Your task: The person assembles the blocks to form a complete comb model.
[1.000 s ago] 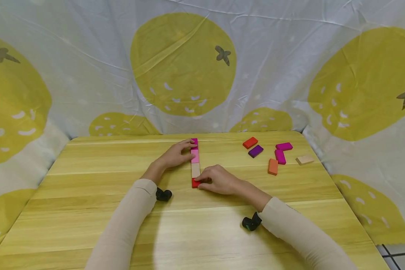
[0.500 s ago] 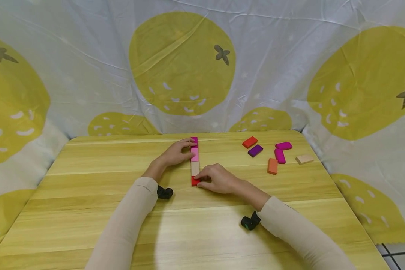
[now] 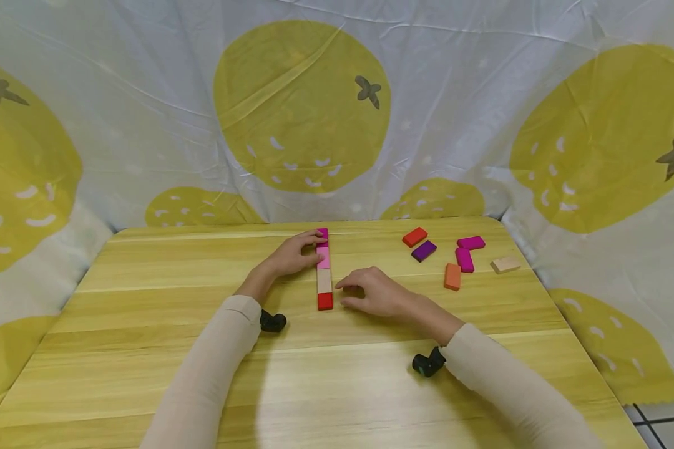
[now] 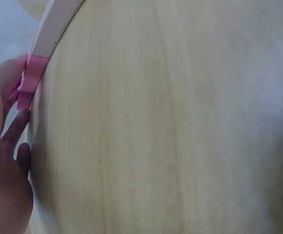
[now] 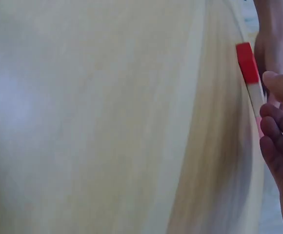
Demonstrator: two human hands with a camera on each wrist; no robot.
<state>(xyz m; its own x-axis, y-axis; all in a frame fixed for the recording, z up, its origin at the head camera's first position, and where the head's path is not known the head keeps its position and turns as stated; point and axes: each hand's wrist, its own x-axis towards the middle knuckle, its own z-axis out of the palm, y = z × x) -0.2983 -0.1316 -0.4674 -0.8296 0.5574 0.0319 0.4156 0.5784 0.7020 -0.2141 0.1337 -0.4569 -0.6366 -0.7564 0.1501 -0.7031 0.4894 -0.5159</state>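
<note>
Four flat wooden blocks form a straight row on the table: a magenta block [image 3: 323, 232] at the far end, a pink block [image 3: 324, 257], a plain wood block [image 3: 324, 280] and a red block [image 3: 325, 302] nearest me. My left hand [image 3: 292, 255] rests at the row's far left side, with fingertips on the magenta block and the thumb touching the pink one. My right hand [image 3: 377, 293] hovers just right of the red block, apart from it, thumb and fingers spread with nothing between. In the right wrist view the red block [image 5: 248, 63] lies beyond the right thumb.
Loose blocks lie at the back right: a red block [image 3: 414, 236], a purple block [image 3: 424, 251], two magenta blocks [image 3: 465, 260], an orange block [image 3: 452, 276] and a plain wood block [image 3: 505, 265]. A patterned curtain [image 3: 427, 112] hangs behind the table [image 3: 146, 280].
My right hand has let go of the red block and moved a little to the right. The left hand stays on the far blocks, and the row keeps its place.
</note>
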